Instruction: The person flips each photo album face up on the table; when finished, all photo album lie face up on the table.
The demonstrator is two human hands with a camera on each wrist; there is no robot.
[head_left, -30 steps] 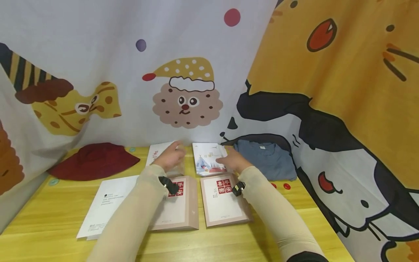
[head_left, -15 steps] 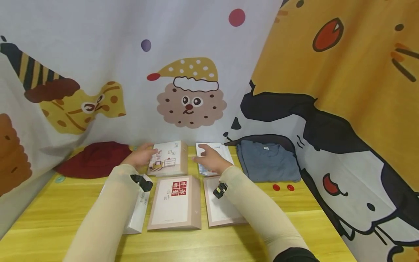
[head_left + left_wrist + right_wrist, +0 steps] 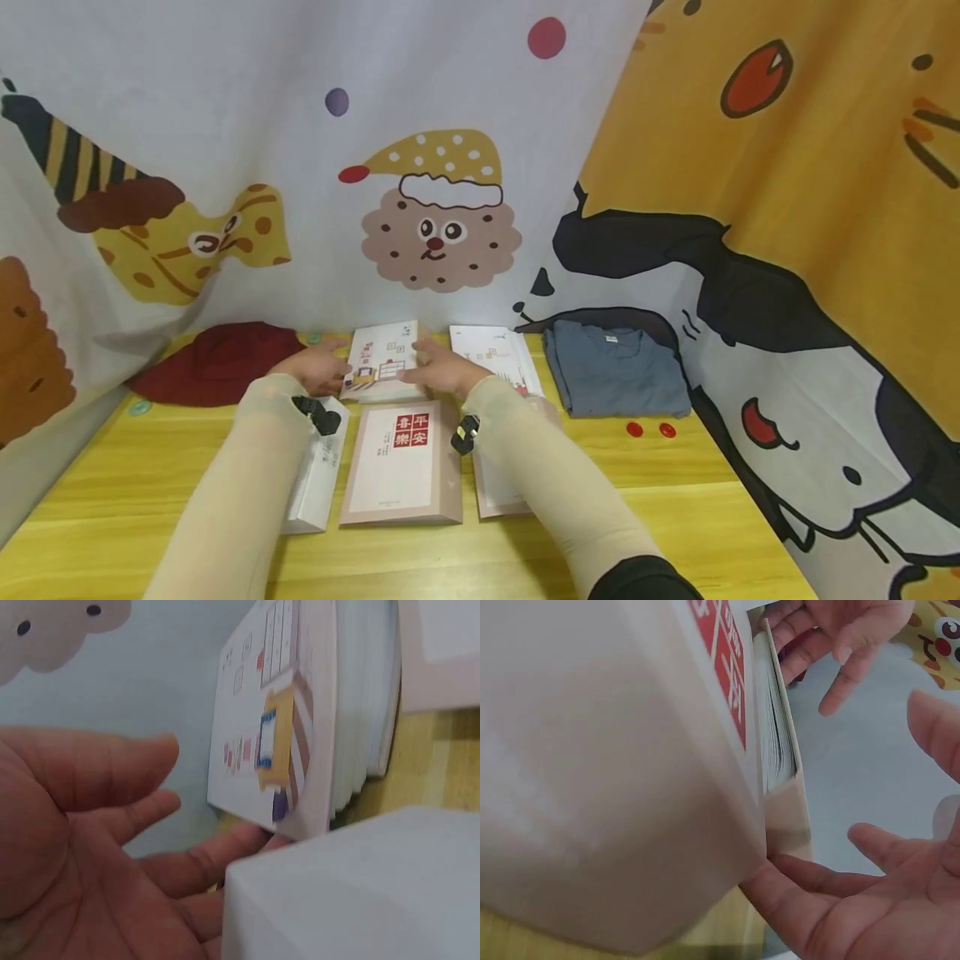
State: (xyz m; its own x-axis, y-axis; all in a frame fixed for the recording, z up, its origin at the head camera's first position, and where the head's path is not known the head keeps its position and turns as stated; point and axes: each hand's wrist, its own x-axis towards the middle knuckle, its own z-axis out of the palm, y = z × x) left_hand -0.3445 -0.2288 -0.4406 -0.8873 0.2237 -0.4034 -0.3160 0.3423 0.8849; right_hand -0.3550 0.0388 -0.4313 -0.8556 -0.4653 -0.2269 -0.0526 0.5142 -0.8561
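Note:
A white-covered book with a small room drawing (image 3: 378, 354) lies at the back middle of the table, between my two hands. My left hand (image 3: 315, 368) is at its left side; in the left wrist view the fingers (image 3: 187, 866) reach the book's lower corner, with the thumb raised apart. On the other side my right hand (image 3: 446, 371) has its fingertips at the book's right edge. The right wrist view shows these fingers (image 3: 817, 900) spread and loosely bent by the cover, thumb up. Directly in front lies a pink-bordered book with red squares (image 3: 390, 471).
A second pink-bordered book (image 3: 491, 483) lies partly under my right forearm. A white book (image 3: 324, 479) shows beside my left forearm. Behind are another illustrated book (image 3: 495, 346), a folded blue garment (image 3: 615, 371) and a dark red hat (image 3: 217, 367). Red buttons (image 3: 635, 429) lie at right.
My left hand has moved left off the illustrated book to its left side. My right hand has crossed left from the back-right book to this book's right edge.

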